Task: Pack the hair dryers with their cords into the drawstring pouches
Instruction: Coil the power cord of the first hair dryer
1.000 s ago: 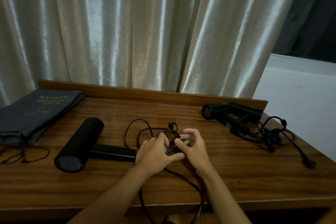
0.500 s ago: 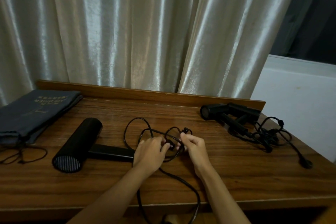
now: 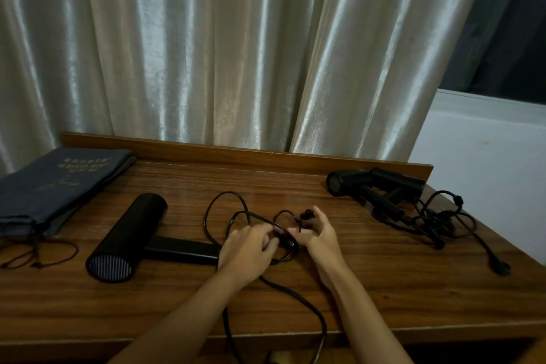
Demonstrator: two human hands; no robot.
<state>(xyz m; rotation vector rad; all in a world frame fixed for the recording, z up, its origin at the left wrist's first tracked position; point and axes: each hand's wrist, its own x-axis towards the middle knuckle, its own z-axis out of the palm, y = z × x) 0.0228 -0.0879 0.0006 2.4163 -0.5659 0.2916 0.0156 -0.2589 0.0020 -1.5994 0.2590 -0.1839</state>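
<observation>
A black hair dryer point(image 3: 127, 239) lies on the wooden table point(image 3: 384, 289), its handle pointing right toward my hands. Its black cord point(image 3: 218, 210) loops on the table behind my hands and trails off the front edge. My left hand point(image 3: 246, 248) grips a bundle of cord loops. My right hand point(image 3: 317, 235) pinches the cord beside it, a small black cord clip by its fingertips. Two more black hair dryers point(image 3: 372, 189) lie at the back right with tangled cords point(image 3: 437, 221). Dark grey drawstring pouches point(image 3: 56, 186) lie stacked at the far left.
A raised wooden lip point(image 3: 236, 154) runs along the table's back edge, with pale curtains point(image 3: 236, 47) hanging behind it. The pouch drawstrings point(image 3: 38, 257) trail on the table at the left. A plug point(image 3: 502, 267) lies near the right edge. A white wall stands at right.
My hands have closed together on the cord. The loops gathered between them, and my right hand shifted from spread fingers to pinching the cord by the clip.
</observation>
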